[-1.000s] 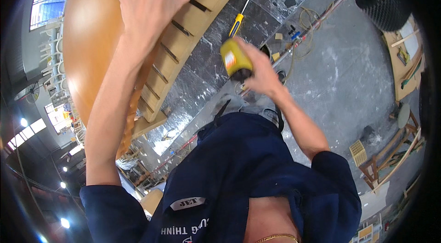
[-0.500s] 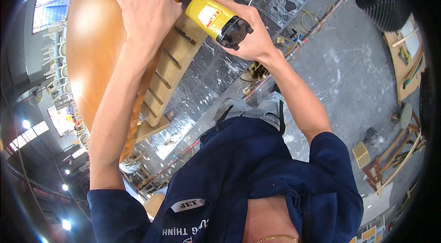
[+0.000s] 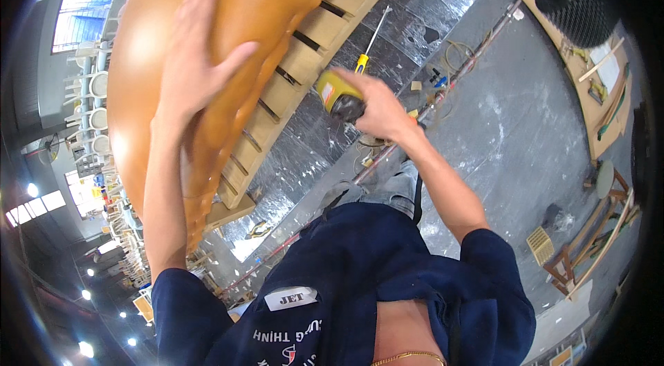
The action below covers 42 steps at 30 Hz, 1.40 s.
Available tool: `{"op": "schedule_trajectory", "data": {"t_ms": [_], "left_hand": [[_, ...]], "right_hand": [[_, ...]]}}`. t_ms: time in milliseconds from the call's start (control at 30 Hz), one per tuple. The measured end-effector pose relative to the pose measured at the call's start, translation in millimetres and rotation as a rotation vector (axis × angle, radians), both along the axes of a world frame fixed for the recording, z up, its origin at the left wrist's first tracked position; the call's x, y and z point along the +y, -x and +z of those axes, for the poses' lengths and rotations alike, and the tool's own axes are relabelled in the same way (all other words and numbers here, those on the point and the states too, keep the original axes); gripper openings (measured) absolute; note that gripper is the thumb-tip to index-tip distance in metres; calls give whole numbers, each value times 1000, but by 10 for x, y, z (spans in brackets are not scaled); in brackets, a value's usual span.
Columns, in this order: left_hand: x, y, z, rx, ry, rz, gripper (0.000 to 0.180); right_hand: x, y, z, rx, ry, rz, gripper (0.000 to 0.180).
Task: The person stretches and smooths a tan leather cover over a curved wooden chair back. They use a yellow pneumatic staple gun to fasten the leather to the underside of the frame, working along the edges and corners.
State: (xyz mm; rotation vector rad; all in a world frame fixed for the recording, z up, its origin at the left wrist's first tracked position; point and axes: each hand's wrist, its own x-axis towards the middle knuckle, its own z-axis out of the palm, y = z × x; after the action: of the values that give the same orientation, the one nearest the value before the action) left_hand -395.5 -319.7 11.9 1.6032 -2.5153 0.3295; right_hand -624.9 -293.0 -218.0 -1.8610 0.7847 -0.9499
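Smooth tan leather (image 3: 142,55) covers a large curved piece of furniture on the left, its gathered edge running along a pale wooden frame (image 3: 302,60) with dark slots. My left hand (image 3: 190,75) is open and lies flat on the leather, thumb spread. Closed around a yellow staple gun (image 3: 335,94) with a black end cap, my right hand (image 3: 382,108) is apart from the frame, on its right side. Motion blurs the gun, and its nose cannot be made out.
A screwdriver (image 3: 363,61) with a yellow handle lies on the dark shiny surface (image 3: 408,27) beside the frame. Beyond it run a pipe (image 3: 477,51) and a thin hose. Wooden pieces and a stool (image 3: 605,179) stand at far right; chair frames (image 3: 97,99) line the far left.
The staple gun has moved right, away from the leather edge, in my right hand. My left hand has shifted down and left on the leather. The screwdriver's handle has come into view.
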Motion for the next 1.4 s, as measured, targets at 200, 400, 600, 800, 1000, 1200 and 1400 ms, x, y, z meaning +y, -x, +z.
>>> {"op": "schedule_trajectory", "data": {"t_ms": [200, 400, 600, 800, 1000, 1200, 1400], "left_hand": [[1108, -2282, 391, 104, -51, 553, 52], [1857, -4122, 302, 375, -51, 559, 57], [1904, -5250, 252, 491, -106, 302, 63], [1402, -5770, 37, 396, -4, 377, 78], [908, -6012, -49, 373, 27, 567, 95], [971, -5962, 9, 383, 19, 579, 90], [971, -5922, 21, 407, 21, 540, 85]], "right_hand": [[768, -776, -760, 637, -168, 346, 73], [1364, -1720, -1076, 756, 211, 206, 58], [1721, -2436, -1186, 745, 337, -197, 51], [2475, -2462, -275, 10, -116, -799, 46], [2973, -3338, 938, -294, -159, -771, 58], [2734, -3553, 1138, -492, -451, -781, 59], [2058, -3149, 1206, -428, -452, -911, 61]]}}
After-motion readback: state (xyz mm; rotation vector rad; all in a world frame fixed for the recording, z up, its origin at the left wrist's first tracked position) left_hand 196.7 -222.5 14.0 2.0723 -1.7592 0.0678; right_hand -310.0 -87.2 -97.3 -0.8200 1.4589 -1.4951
